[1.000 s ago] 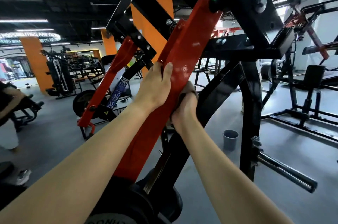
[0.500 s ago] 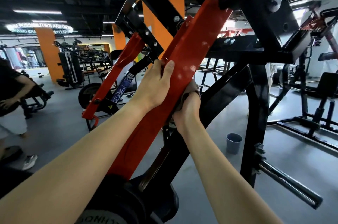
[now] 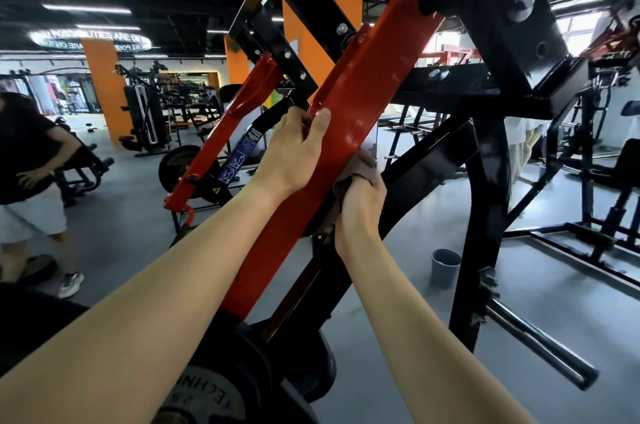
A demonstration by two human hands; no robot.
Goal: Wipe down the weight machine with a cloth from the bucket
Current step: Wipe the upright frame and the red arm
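Observation:
A red lever arm (image 3: 374, 84) of the black-framed weight machine (image 3: 485, 160) slants from lower left to upper right. My left hand (image 3: 294, 153) grips the arm's left edge, thumb lying on its red face. My right hand (image 3: 360, 205) holds a crumpled grey-brown cloth (image 3: 360, 167) against the arm's right underside; most of the cloth is hidden behind the arm and my fingers. A grey bucket (image 3: 445, 267) stands on the floor to the right, beyond the black upright.
A weight plate (image 3: 221, 385) sits at the arm's lower end. A steel plate horn (image 3: 540, 344) sticks out at lower right. A second red arm (image 3: 221, 143) lies to the left. A person (image 3: 27, 160) stands at far left, with other machines behind.
Both hands have slid a little way up the red arm, the right one taking the cloth with it. The view has shifted, so the person at left shows more.

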